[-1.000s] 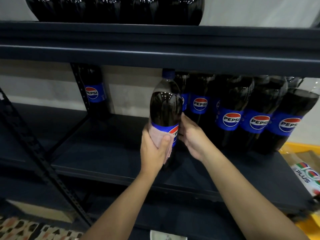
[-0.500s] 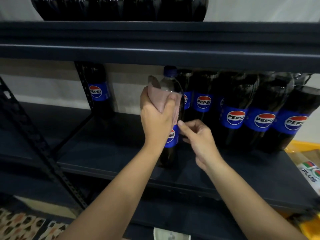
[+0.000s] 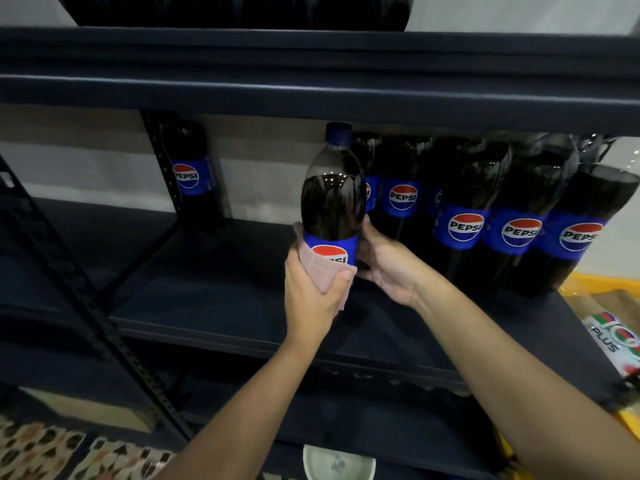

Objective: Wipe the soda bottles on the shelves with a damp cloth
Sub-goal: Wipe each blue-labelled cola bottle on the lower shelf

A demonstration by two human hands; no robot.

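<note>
A dark Pepsi bottle with a blue cap and blue label stands upright near the front of the middle shelf. My left hand wraps a pink cloth around the bottle's lower left side, over part of the label. My right hand grips the bottle's right side at label height. Several more Pepsi bottles stand in a row to the right, and one Pepsi bottle stands alone at the back left.
An upper shelf beam runs just above the bottle's cap, with more dark bottles on top. A slanted metal brace crosses the left. A yellow crate with packages lies right. A white bowl sits below.
My left hand slid the cloth from the bottle's upper part down to the label. My right hand closed in from beside the bottle and now grips its right side.
</note>
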